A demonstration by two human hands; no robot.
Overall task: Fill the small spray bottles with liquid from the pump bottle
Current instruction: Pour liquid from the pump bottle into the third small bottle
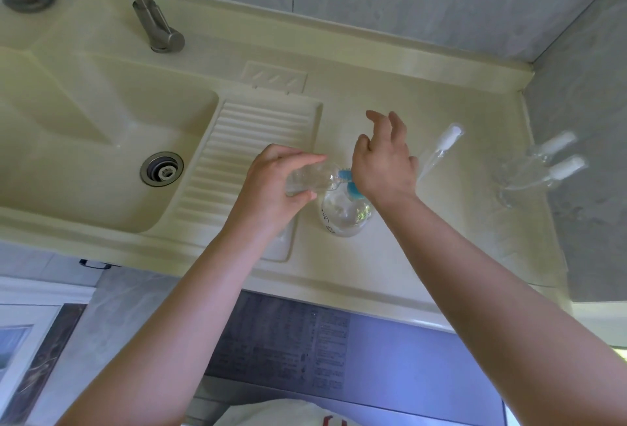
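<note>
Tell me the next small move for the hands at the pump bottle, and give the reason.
Probably press the blue pump head down with the right hand. The left hand holds the small spray bottle tilted with its open mouth at the nozzle, and its spray cap lies aside on the counter.

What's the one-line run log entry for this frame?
step: filling | left hand: holds small spray bottle tilted at blue pump head | right hand: presses pump bottle | capped spray bottles: at right
</note>
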